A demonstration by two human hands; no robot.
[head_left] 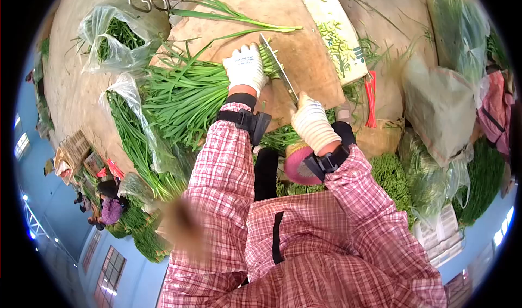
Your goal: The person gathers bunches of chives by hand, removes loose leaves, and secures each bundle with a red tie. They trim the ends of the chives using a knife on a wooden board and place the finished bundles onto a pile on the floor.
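Observation:
My left hand (244,68), in a white glove, is closed over a thick bunch of long green stalks (182,93) on a brown cutting board (310,63). The leafy ends fan out to the left, and the cut ends show just right of the glove. In my right hand (314,122), also gloved, is the handle of a long knife (279,68). Its blade slants up and left, right beside the stalk ends. A few loose stalks (239,19) lie farther up the board.
Small cut pieces (336,41) lie on a white board at the upper right. Red strips (371,101) hang beside it. Plastic bags of greens (122,36) stand at the left, with more bags (437,112) at the right. Several people (111,210) are far off at the lower left.

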